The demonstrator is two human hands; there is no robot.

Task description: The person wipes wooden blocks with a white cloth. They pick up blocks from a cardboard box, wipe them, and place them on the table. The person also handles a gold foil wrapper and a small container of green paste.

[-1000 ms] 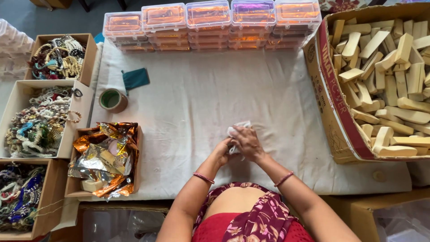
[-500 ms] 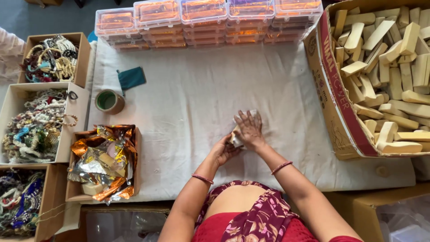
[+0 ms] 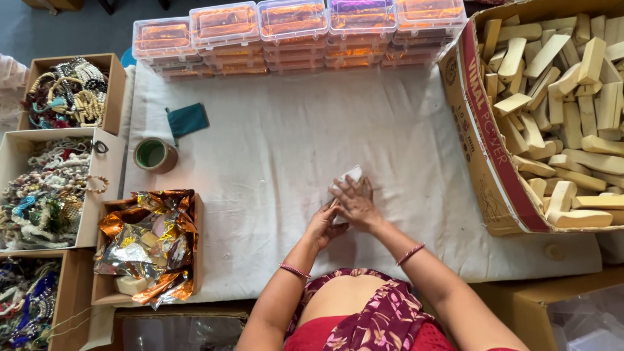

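On the white cloth (image 3: 273, 149) covering the table, near its middle, lies a small white packet (image 3: 346, 177), and both hands are on it. The right hand (image 3: 356, 205) rests flat over the packet with its fingers spread and pressing down, so only the far corner of the packet shows beyond the fingertips. The left hand (image 3: 323, 224) sits just beside it, fingers curled against the packet's near edge, gripping or tucking it; how firmly cannot be told. Each wrist wears a thin beaded bangle. To the right stands a big cardboard box (image 3: 484, 162) full of pale wooden blocks (image 3: 565, 97). Along the far edge runs a row of clear plastic cases (image 3: 299, 26) with orange contents. To the left, a roll of tape (image 3: 155, 155) and a small green pouch (image 3: 187, 120) lie on the cloth, near a box of crumpled foil wrappers (image 3: 146, 244) and open boxes of bead jewellery (image 3: 55, 175).
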